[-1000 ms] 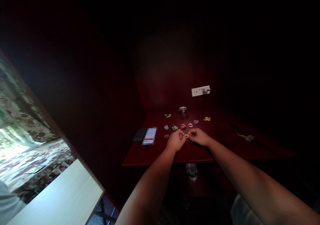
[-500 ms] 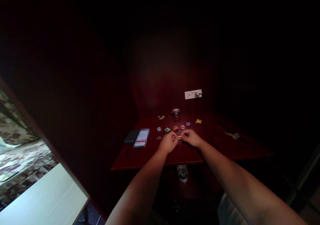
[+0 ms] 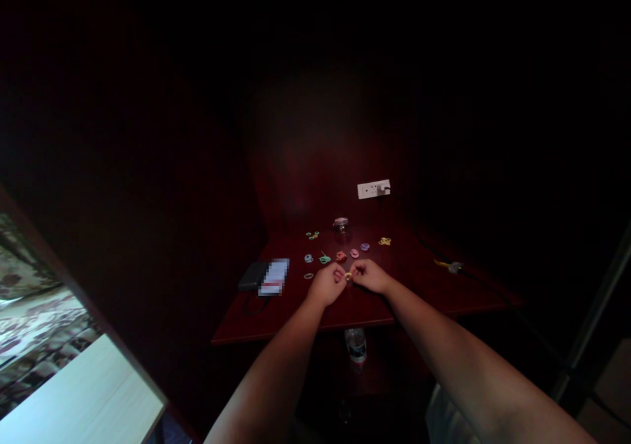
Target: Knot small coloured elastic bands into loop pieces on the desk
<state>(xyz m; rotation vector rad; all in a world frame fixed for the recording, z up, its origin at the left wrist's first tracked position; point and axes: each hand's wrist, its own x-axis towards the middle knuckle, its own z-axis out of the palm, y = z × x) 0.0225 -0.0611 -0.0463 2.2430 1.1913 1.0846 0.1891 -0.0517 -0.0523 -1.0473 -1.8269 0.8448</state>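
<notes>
Between my two hands is a small yellow hair tie (image 3: 348, 277), held just above the dark red desk (image 3: 296, 312). My left hand (image 3: 326, 286) pinches its left side, and my right hand (image 3: 372, 277) pinches the other. Beyond the hands runs a row of small hair tie bunches: blue (image 3: 308, 258), green (image 3: 324, 258), orange-red (image 3: 341, 256), pink (image 3: 354, 253), purple (image 3: 365, 246) and yellow (image 3: 384, 241). A single pale hair tie (image 3: 308, 275) lies left of my left hand. Several loose ties (image 3: 313, 235) rest farther back.
A clear jar (image 3: 341, 227) stands at the back, below a wall socket (image 3: 373, 189) with a plug. At left lie a dark case (image 3: 252, 276) and a blurred white paper or screen (image 3: 274, 277). A cable (image 3: 454, 268) crosses the right side. Below the desk is a bottle (image 3: 355, 346).
The yellow hair tie has turned and now shows as a rounder loop between my fingers. Both hands stay close together. The whole view has shifted slightly.
</notes>
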